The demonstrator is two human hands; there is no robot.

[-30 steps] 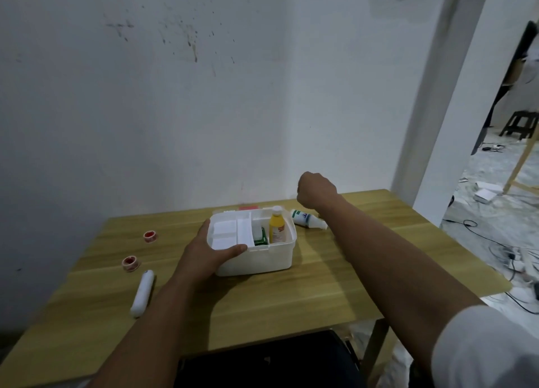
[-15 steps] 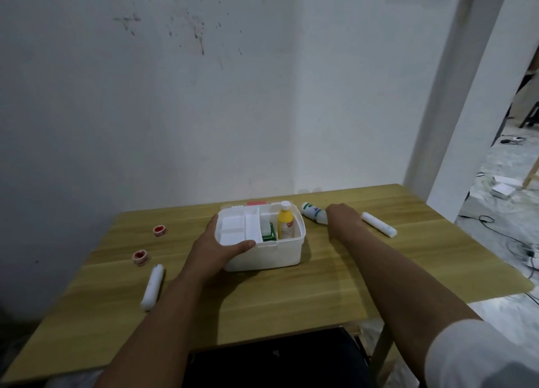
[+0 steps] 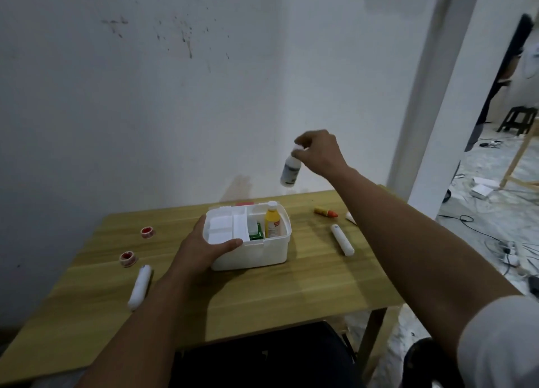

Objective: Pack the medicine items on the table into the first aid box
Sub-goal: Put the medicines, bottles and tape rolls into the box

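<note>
A white bottle (image 3: 290, 170) is pinched by the right hand (image 3: 319, 151) at 12 o'clock above the first aid box (image 3: 250, 253), which is gripped at its 9 o'clock corner by the left hand (image 3: 201, 249).

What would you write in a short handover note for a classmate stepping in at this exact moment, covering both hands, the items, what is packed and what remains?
Left hand: gripping the front left corner of the open first aid box, steadying it.
Right hand: holding the white bottle by its cap, in the air above and behind the box.
Packed: yellow bottle upright and green box in the right compartment.
Left on the table: two red tape rolls and a white roll to the left; another white roll and a yellow-red tube to the right.
Next, probably: lower the white bottle in.
</note>
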